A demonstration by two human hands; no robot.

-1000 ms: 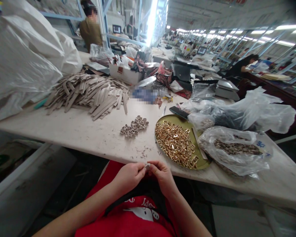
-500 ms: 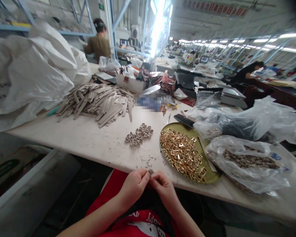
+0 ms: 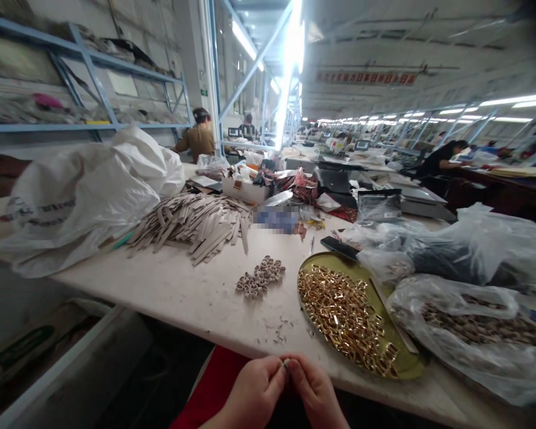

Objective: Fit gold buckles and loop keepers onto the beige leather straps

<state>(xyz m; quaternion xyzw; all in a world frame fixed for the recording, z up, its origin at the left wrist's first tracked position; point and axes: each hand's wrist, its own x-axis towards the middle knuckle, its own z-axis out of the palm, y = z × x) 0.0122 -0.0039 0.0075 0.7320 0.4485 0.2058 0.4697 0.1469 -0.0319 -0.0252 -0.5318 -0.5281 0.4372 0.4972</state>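
Note:
My left hand (image 3: 254, 396) and my right hand (image 3: 315, 393) meet at the bottom of the view, just below the table's near edge. Both pinch one small pale loop piece (image 3: 285, 362) between thumbs and fingertips. Just ahead on the table lies a round gold tray (image 3: 406, 364) heaped with shiny gold metal clips (image 3: 343, 316). To its left sits a small cluster of finished beige loops (image 3: 261, 277). Tiny trimmings (image 3: 277, 330) are scattered near the edge.
A pile of beige strips (image 3: 196, 221) lies further back, beside big white sacks (image 3: 89, 196). Clear plastic bags of parts (image 3: 469, 328) crowd the right side, with a phone (image 3: 338, 247) behind the tray. Other workers sit at distant benches. Blue shelving stands at the left.
The camera has tilted upward, so my hands have slid to the frame's bottom and more of the hall shows. Both hands keep pinching the same small piece.

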